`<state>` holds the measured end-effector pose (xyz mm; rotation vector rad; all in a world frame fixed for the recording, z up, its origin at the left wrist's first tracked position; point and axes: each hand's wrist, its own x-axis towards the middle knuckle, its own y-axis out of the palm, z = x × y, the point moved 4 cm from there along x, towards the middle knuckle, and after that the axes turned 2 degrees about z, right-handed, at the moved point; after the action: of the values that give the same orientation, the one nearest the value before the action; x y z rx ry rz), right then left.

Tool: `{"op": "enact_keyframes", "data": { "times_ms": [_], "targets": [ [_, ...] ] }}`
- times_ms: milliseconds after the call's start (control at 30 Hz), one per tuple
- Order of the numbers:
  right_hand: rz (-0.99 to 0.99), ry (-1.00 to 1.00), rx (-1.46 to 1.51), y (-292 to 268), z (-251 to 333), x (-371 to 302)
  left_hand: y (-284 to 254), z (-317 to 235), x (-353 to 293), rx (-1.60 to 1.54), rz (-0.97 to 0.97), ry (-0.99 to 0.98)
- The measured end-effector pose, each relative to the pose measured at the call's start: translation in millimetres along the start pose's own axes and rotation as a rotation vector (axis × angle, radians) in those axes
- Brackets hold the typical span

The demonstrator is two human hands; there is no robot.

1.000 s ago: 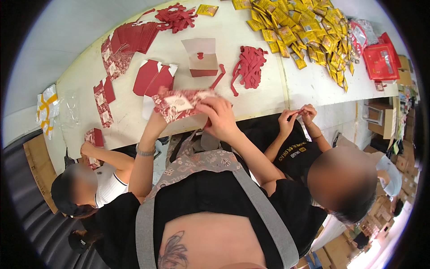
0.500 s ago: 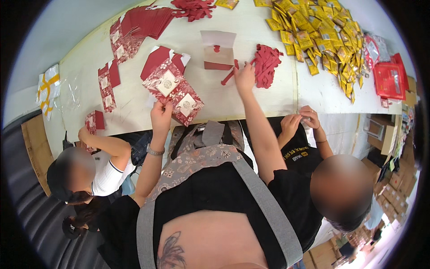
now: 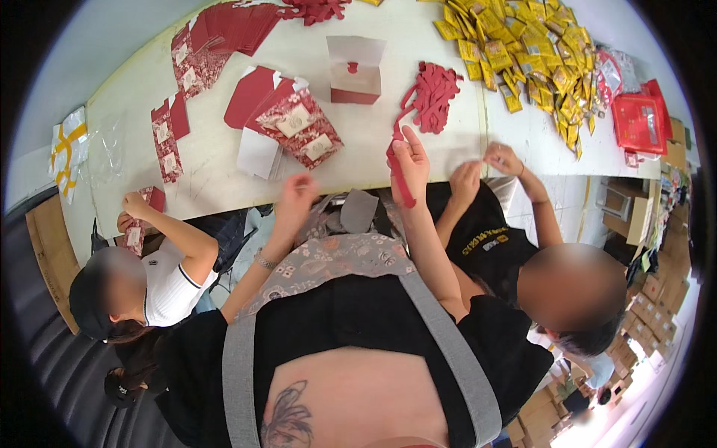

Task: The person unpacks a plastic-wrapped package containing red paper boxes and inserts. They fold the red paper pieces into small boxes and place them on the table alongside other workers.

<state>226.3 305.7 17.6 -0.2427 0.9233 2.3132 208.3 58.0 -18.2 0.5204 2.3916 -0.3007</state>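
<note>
In my right hand (image 3: 412, 158) is a dark red paper strip (image 3: 404, 184), pinched between thumb and fingers and hanging down over the wrist. Its upper end reaches toward the pile of similar red strips (image 3: 437, 97). My left hand (image 3: 299, 196) hovers at the table's near edge, its fingers smeared by motion; I see nothing in it. Just beyond it lies a flat box blank with red floral print (image 3: 300, 128), on top of more red blanks (image 3: 254, 95) with white flaps (image 3: 258, 154). A small red box (image 3: 355, 95) stands with its white-lined lid raised.
A heap of yellow sachets (image 3: 534, 56) covers the table's far right, beside a red package (image 3: 641, 123). More red blanks (image 3: 239, 30) are fanned out at the far left. Co-workers sit on both sides; the left one's hand (image 3: 134, 209) holds a red floral box.
My left hand has let go of the floral blank and drawn back toward me. My right hand has lifted a red strip from beside the pile and brought it nearer.
</note>
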Motion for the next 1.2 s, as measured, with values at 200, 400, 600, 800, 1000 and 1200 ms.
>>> {"op": "enact_keyframes", "data": {
  "times_ms": [200, 400, 600, 800, 1000, 1200],
  "targets": [
    [0.117, -0.267, -0.446, 51, 19, -38, 77, -123, -20, -0.385, 0.450, 0.189],
    [0.186, 0.205, 0.193, 50, 51, -41, 65, -166, -52, 0.392, 0.315, 0.558],
    [0.315, 0.494, 0.272, 36, 52, -73, 87, -202, -101, 1.074, 0.086, 1.492],
    [0.507, 0.606, 0.095, -2, 55, -119, 119, -167, -120, 0.904, 0.365, 1.576],
    [0.343, 0.192, -0.278, 18, 71, -104, 89, -177, -117, 1.128, 0.199, 1.487],
    [0.121, -0.099, -0.383, 62, 46, -46, -24, -151, -46, 0.459, -0.587, 0.882]
  ]
}}
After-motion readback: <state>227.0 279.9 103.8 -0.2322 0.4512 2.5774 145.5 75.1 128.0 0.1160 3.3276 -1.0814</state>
